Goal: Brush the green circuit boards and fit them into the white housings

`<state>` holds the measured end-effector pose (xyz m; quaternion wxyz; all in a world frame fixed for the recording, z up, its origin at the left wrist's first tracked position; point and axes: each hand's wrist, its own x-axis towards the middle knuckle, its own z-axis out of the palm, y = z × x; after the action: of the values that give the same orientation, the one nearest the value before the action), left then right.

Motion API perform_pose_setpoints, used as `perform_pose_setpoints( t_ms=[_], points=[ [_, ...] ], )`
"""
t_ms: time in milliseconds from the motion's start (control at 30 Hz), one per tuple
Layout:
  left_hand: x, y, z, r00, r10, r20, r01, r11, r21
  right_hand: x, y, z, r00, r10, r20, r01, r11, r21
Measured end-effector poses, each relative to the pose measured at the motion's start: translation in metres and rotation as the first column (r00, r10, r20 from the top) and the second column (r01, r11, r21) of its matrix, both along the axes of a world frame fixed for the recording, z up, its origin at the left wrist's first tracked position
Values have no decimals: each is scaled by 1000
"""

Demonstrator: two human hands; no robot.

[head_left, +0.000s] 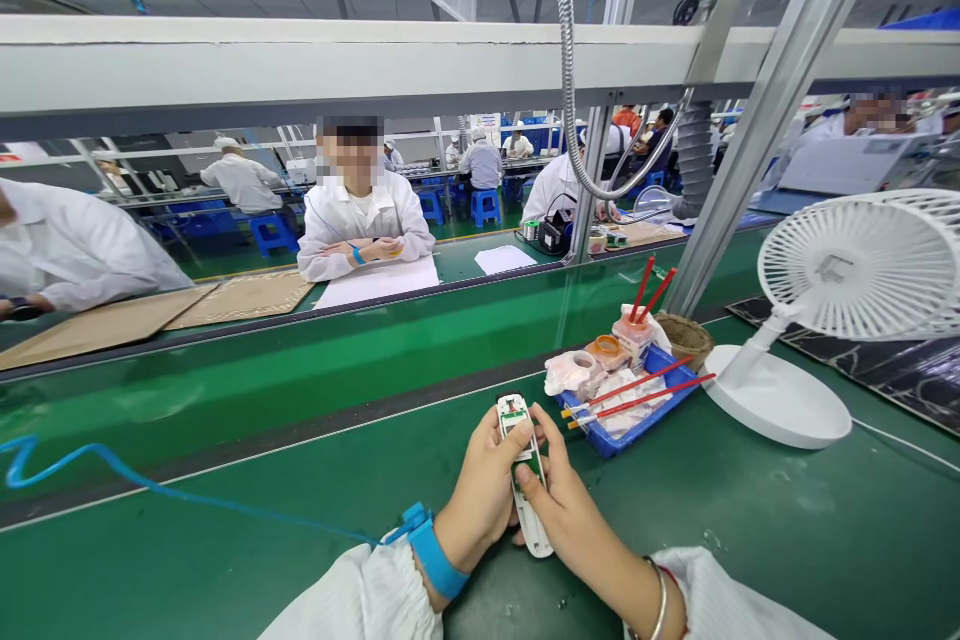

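Observation:
A long white plastic housing [535, 527] with a green circuit board inside is held between both hands above the green bench. My left hand [484, 475] grips its left side, thumb laid across the upper part of the board. From the right, my right hand [564, 490] closes on the same housing, thumb pressed near its middle and a finger along the upper edge. The undersides of both hands hide part of the housing. A blue wrist strap [439, 560] with a coiled blue cord is around my left wrist.
Right of my hands, a blue tray [611, 445] holds white wipes, small jars and red-handled brushes [652, 398]. A white fan [780, 400] stands beyond it. A green conveyor belt [337, 350] runs across, with a co-worker [367, 210] seated opposite. A metal post [780, 110] slants at right.

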<state>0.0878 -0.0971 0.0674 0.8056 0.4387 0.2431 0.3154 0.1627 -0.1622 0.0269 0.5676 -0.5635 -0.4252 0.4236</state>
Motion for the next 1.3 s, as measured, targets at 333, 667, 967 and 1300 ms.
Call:
perform_pose_setpoints(
  t_ms=[333,667,967,1300],
  points=[
    [-3,-2,4,1000,-10,6,10,1000,-29,-4,-1,3,994,-63,86,62,998,13],
    [-1,1,5,1000,12,-15,-12,1000,-15,-1,-3,1,998,-30,58,30,1000,-7],
    [-46,9,45,986,165,-5,-100,622,777,3,-13,12,979,-151,-134,154,988,9],
    [-72,-7,76,965,245,91,-101,29,995,2,-13,9,976,-176,-126,178,984,11]
  ],
)
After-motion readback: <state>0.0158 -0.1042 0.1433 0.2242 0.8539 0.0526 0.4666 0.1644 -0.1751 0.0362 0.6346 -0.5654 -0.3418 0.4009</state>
